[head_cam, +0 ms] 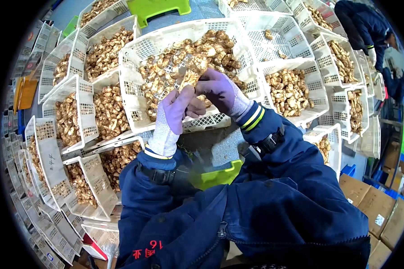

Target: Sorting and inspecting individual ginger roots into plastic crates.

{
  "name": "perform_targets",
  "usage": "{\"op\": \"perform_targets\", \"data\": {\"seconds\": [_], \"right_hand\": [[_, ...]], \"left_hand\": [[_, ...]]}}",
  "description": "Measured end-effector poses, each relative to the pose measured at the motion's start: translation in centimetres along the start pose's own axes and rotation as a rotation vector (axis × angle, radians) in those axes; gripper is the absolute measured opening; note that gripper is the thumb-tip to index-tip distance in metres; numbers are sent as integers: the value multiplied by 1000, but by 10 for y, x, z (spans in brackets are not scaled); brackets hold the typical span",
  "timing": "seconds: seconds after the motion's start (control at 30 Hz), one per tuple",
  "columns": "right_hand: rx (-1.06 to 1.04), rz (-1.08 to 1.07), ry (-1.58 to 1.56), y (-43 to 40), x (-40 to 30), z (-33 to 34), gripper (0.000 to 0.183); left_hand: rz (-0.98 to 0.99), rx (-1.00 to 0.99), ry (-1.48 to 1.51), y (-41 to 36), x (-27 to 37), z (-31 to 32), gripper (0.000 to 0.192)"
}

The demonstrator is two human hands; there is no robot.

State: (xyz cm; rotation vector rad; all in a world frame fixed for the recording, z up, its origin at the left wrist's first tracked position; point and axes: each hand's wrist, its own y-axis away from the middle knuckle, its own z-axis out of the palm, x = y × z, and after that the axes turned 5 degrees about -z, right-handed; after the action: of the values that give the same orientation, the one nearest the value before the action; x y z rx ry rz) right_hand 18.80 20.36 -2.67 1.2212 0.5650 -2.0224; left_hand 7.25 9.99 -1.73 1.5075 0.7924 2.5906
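A large mushroom (194, 69), brown-scaled and pale, like a matsutake, is held up over a white plastic crate (129, 97). My left hand (175, 109), in a purple-coated knit glove, pinches the lower end of its stem between thumb and fingers. Against the mushroom's right side are the curled fingers of my right hand (219, 89), gloved the same way. Whether those fingers also hide a small tool, I cannot tell. Beneath, more mushrooms (219, 43) lie in the crate, heaped thickest towards its far right.
Mushroom-filled crates stand close on the left (109, 114) and right (291, 90). A crate (272, 37) at the far right holds only a few pieces. Green plastic stools (158, 10) stand beyond and below (219, 176). Cardboard boxes (370, 201) and a bending person (367, 23) are at right.
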Motion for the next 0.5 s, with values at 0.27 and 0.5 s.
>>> {"op": "perform_targets", "data": {"seconds": [0.27, 0.5], "right_hand": [[165, 235, -423, 1, 20, -14, 12], [31, 178, -293, 2, 4, -36, 19]], "left_hand": [[-37, 173, -481, -3, -5, 4, 43], [12, -361, -923, 4, -27, -5, 34]]}}
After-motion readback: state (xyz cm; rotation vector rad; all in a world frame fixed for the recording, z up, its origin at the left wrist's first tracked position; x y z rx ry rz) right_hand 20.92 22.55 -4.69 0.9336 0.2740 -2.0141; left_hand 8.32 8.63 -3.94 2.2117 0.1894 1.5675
